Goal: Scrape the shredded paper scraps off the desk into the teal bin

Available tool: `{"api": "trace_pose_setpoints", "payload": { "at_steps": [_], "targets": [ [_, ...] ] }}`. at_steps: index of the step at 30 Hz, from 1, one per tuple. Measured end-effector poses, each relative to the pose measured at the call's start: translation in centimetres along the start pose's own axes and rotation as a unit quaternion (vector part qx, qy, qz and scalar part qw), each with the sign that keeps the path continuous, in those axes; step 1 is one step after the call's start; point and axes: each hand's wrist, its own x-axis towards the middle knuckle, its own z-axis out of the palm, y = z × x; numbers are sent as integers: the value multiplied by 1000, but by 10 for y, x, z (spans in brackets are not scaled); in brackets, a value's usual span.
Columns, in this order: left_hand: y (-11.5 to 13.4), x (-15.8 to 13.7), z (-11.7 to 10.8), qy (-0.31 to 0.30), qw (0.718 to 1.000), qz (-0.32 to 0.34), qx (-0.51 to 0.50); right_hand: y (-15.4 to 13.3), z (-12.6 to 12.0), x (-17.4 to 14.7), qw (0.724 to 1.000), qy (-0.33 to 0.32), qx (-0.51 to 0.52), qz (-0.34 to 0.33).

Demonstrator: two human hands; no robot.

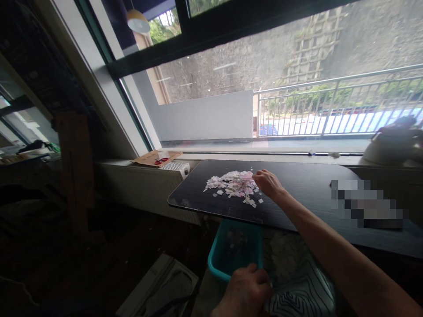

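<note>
- Pink and white paper scraps (pixel 233 183) lie heaped on the dark bench (pixel 297 185), at ten o'clock from the right hand (pixel 268 184), whose loosely curled grip touches the pile's edge and holds nothing I can see.
- Left hand (pixel 246 288), grip closed on the teal bin (pixel 236 248), holds it under the bench's near edge.
- Risk: a fast sweep could scatter scraps past the bin's rim onto the floor.

The table (pixel 297 176) is dark wood with fine lines in it, smooth and a bit shiny at the edge; the pile of scraps (pixel 233 183) looks like thin paper, pink and white, dull; the bin (pixel 231 255) is teal plastic, smooth; the flat sheet (pixel 155 157) on the sill looks like brown cardboard, matt; the railing (pixel 337 105) outside is grey metal; the wall (pixel 238 66) behind it is rough stone.
</note>
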Motion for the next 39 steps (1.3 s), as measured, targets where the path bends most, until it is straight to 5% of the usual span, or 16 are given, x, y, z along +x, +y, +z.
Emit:
{"api": "trace_pose_setpoints", "payload": {
  "at_steps": [7, 13, 18, 22, 27, 34, 39],
  "targets": [
    [4, -1, -5, 14, 1000, -3, -20, 3, -20, -52, 987, -56, -108, -104],
    [3, 0, -3, 13, 999, -7, -33, 14, -50, -103, 987, -13, -120, -107],
    [1, 1, -4, 12, 999, -7, -34, 27, -50, -128, 987, 139, 70, 42],
    [2, 1, -7, 8, 1000, -18, -21, 25, -33, -140, 957, 143, 195, 161],
    [3, 1, -11, 0, 999, -24, -28, 13, -24, -142, 955, 72, 252, 136],
    [9, -2, -18, 14, 997, -48, -51, 12, -26, -142, 938, 122, 237, 220],
    [14, -4, -28, 12, 996, -55, -70, 10, -29, -143, 920, 123, 321, 187]
  ]
}}
